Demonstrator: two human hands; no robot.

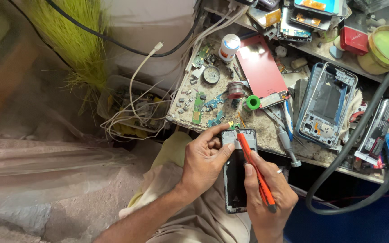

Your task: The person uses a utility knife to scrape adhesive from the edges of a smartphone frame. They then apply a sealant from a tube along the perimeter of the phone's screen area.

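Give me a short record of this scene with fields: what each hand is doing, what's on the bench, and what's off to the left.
left hand: grips the opened phone near its top edge
right hand: holds an orange tool, tip at the phone's upper part
bench: small circuit boards, solder spool, green ring, red back cover, blue phone frame, grey screwdriver
left side: white cables, yellow-green broom

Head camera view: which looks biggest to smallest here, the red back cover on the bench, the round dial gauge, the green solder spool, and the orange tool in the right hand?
1. Red back cover.
2. Orange tool, long but thin, and nearer the camera, so its rank is unsure.
3. Round dial gauge and green solder spool look about alike; I won't rank them.
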